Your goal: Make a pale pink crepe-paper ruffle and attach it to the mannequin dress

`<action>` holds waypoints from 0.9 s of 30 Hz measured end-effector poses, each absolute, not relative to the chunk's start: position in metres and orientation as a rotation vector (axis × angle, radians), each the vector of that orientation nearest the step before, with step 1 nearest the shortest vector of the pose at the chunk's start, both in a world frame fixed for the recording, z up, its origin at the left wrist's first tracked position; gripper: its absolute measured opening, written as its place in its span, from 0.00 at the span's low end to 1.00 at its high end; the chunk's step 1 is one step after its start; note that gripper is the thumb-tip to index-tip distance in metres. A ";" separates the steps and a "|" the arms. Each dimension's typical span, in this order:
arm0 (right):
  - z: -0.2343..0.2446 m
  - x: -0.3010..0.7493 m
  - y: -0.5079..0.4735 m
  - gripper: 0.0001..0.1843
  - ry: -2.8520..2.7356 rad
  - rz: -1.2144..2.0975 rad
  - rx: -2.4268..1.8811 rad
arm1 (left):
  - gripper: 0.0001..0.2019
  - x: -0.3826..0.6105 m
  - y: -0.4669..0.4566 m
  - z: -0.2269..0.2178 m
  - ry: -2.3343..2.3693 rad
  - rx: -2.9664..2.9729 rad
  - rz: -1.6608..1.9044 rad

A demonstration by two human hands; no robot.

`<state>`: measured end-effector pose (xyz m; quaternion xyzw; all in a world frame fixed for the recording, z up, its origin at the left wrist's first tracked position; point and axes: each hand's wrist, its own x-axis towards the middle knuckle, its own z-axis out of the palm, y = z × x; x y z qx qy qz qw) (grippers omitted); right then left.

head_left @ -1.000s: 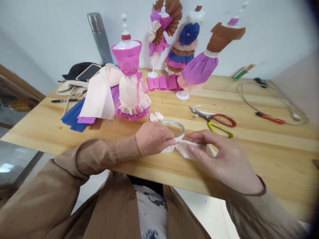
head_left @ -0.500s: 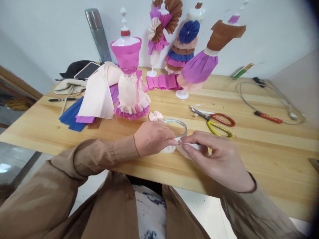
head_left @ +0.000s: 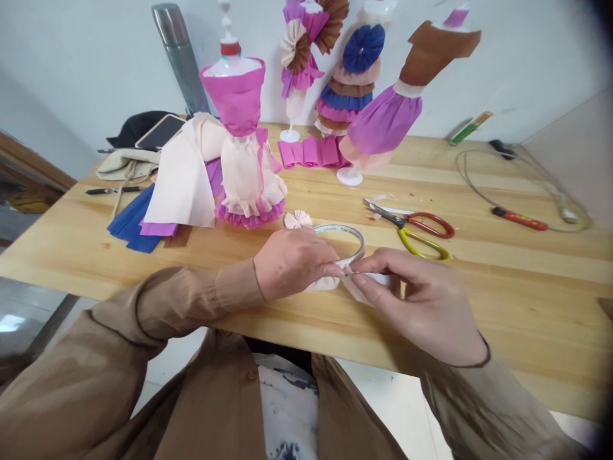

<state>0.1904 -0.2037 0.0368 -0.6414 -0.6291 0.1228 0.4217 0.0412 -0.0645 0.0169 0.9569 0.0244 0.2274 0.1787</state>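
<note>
A narrow roll of tape (head_left: 357, 237), with print inside its core, is held at its near side by my left hand (head_left: 294, 260). My left fingers are closed, and the thumb points right along the rim. Thumb and forefinger of my right hand (head_left: 421, 294) pinch what looks like the tape's end, right beside the left thumb tip. A tiny blue spot shows between the two hands. Pale crepe paper (head_left: 325, 283) hangs below the roll, partly hidden by my fingers. Just behind my left hand lies a small pleated cream paper rosette (head_left: 297, 220).
Scissors (head_left: 407, 223) with red and yellow handles lie to the right. Several dress forms in crepe paper, one with a pink bodice (head_left: 237, 96), stand behind. Paper sheets (head_left: 184, 182) are left, a flask (head_left: 179, 64) behind them. A red-handled corded tool (head_left: 520, 218) lies far right.
Both hands and the tape roll have shifted very slightly, and the pinch is kept. The camera view has moved a little; nothing has been let go.
</note>
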 end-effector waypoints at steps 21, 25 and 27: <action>0.025 0.180 -0.198 0.18 -1.544 0.032 -1.737 | 0.20 0.040 -0.064 0.013 -0.007 2.846 0.678; 0.029 0.187 -0.198 0.08 -1.529 0.232 -1.702 | 0.21 0.042 -0.055 0.013 -0.012 2.752 0.540; 0.030 0.191 -0.198 0.09 -1.521 0.400 -1.721 | 0.20 0.046 -0.051 0.013 -0.038 2.717 0.478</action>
